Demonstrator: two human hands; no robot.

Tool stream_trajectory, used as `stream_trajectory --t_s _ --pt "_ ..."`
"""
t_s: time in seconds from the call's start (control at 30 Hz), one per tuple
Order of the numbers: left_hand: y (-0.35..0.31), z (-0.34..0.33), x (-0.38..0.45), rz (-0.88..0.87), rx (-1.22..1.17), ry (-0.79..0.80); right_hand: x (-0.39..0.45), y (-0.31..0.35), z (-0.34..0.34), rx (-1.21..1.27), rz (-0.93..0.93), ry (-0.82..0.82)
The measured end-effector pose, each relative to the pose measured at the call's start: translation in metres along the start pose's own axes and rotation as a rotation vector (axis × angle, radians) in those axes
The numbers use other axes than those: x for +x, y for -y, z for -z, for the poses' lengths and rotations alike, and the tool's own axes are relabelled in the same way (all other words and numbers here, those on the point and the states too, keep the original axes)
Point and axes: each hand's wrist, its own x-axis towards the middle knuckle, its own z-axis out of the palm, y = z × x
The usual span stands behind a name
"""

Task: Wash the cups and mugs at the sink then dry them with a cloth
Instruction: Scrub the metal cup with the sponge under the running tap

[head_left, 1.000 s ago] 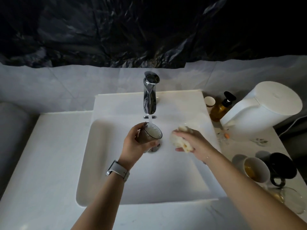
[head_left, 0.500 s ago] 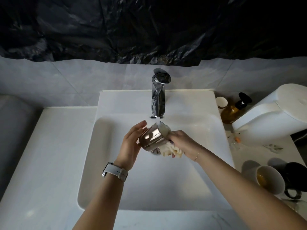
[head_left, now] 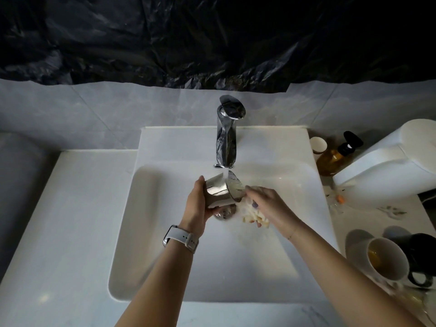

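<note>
My left hand (head_left: 197, 206) grips a grey glass cup (head_left: 219, 192), tilted with its mouth to the right, under the water running from the chrome tap (head_left: 227, 135). My right hand (head_left: 269, 206) holds a pale yellow sponge (head_left: 254, 217) and presses part of it into the cup's mouth. Both hands are over the drain (head_left: 225, 213) of the white sink (head_left: 165, 244). On the counter at the right stand a white mug (head_left: 387, 260) with brownish residue inside and a black mug (head_left: 422, 253) behind it.
An amber pump bottle (head_left: 335, 156), a small paper cup (head_left: 318, 145) and a large white paper roll (head_left: 389, 166) stand at the back right. A clear glass (head_left: 417, 300) shows at the right edge. White counter (head_left: 70, 220) extends to the left of the sink.
The water has started running. My left hand tipped the cup sideways under the stream, and my right hand brought the sponge from beside the cup into its mouth.
</note>
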Motion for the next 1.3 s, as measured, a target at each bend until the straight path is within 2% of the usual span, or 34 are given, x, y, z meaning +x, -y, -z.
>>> stream_trajectory --t_s 0.07,0.17,0.3,0.6,0.7,0.77,0.8,0.93,1.0,1.07,1.17,1.3 --pt "-0.002 0.001 0.003 -0.046 0.076 -0.028 -0.004 -0.012 0.012 0.159 -0.053 -0.059" --pt "-0.008 0.003 0.005 -0.153 0.217 -0.068 -0.012 -0.030 0.027 0.408 -0.155 -0.056" --pt "-0.018 0.007 0.004 -0.351 0.479 -0.147 -0.019 -0.047 0.033 0.595 -0.246 -0.054" --pt "-0.025 0.016 -0.008 -0.614 0.949 -0.322 -0.025 -0.057 0.031 0.946 -0.189 -0.034" --pt "-0.025 0.011 -0.016 -0.667 1.042 -0.343 -0.027 -0.060 0.033 0.908 -0.184 -0.061" --pt "-0.024 0.012 -0.014 -0.594 0.954 -0.304 -0.028 -0.060 0.032 0.856 -0.192 -0.077" --pt "-0.023 0.012 -0.013 -0.497 0.810 -0.263 -0.028 -0.059 0.032 0.841 -0.194 -0.078" --pt "-0.015 0.004 -0.015 0.037 -0.029 -0.032 -0.025 -0.048 0.029 0.796 -0.180 -0.022" --pt "-0.006 0.001 -0.012 0.168 -0.241 0.060 -0.021 -0.040 0.024 0.773 -0.179 0.003" --pt "0.004 -0.001 -0.007 0.208 -0.292 0.130 -0.016 -0.030 0.020 0.800 -0.192 0.006" --pt "0.011 -0.004 0.002 0.221 -0.350 0.148 -0.008 -0.014 0.017 0.922 -0.195 0.012" --pt "0.010 -0.005 0.009 0.213 -0.364 0.169 -0.005 -0.003 0.015 0.780 -0.099 -0.049"
